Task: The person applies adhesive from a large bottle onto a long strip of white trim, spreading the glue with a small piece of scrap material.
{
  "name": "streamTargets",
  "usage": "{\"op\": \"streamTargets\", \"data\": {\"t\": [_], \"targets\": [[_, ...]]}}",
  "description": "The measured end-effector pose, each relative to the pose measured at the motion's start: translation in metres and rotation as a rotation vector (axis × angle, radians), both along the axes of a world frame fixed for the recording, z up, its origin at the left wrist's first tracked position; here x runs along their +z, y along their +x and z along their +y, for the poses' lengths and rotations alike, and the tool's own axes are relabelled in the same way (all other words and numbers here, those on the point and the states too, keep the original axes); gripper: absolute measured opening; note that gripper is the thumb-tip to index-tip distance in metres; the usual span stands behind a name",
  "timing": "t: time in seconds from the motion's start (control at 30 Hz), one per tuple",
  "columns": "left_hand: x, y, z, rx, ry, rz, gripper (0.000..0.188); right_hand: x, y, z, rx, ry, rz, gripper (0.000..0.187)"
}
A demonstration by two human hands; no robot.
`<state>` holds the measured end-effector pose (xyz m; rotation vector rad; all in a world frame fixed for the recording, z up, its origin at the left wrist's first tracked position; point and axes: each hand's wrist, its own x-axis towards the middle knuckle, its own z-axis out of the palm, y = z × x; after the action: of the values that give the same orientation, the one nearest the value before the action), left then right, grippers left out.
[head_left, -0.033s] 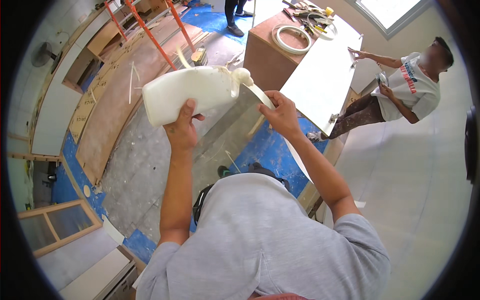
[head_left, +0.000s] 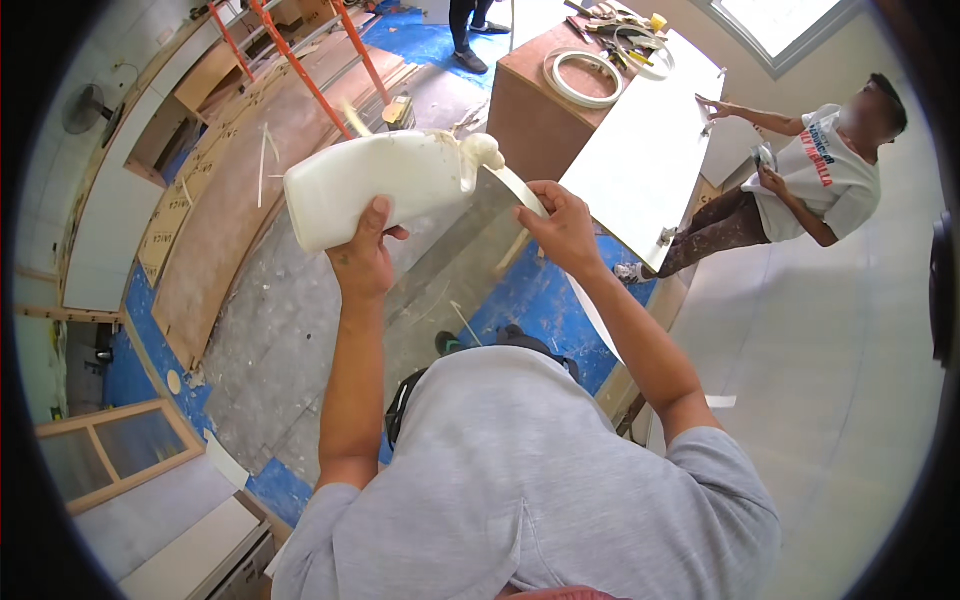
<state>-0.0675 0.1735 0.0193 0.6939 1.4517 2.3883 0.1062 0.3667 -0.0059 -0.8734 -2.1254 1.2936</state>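
My left hand (head_left: 365,255) is closed around a white plastic bottle (head_left: 370,190), held tilted on its side in front of me. A cream-coloured lump (head_left: 484,152) sticks to the bottle's mouth. My right hand (head_left: 562,230) pinches a narrow white strip (head_left: 520,188) between thumb and fingers. The strip's far end reaches the bottle mouth; whether it passes through is hidden. Behind the bottle, a pale strip end (head_left: 356,118) pokes up. Below my right forearm hangs a white band (head_left: 597,320), perhaps the same strip.
A white panel (head_left: 640,150) lies on a brown cabinet (head_left: 545,85) with coiled strip (head_left: 583,80) and tools. At the right, a co-worker (head_left: 800,170) touches the panel. An orange ladder (head_left: 300,65) stands ahead left, near wooden boards (head_left: 240,220). Blue sheeting (head_left: 570,300) covers part of the floor.
The pale strip end behind the bottle has shifted slightly left. My hands and the bottle have hardly moved.
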Motion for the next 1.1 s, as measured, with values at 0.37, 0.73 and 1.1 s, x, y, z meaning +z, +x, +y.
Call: {"op": "streamTargets", "data": {"t": [0.37, 0.73, 1.1], "targets": [[0.008, -0.007, -0.004, 0.019, -0.082, 0.151, 0.042, 0.005, -0.004, -0.005, 0.003, -0.122, 0.017, 0.032], [0.025, -0.008, 0.000, -0.062, 0.028, 0.192, 0.044, 0.027, -0.006, -0.006, 0.011, -0.161, 0.186, 0.034], [0.036, -0.016, 0.011, -0.064, 0.015, 0.211, 0.047, 0.024, -0.011, -0.001, 0.030, -0.197, 0.236, 0.032]]}}
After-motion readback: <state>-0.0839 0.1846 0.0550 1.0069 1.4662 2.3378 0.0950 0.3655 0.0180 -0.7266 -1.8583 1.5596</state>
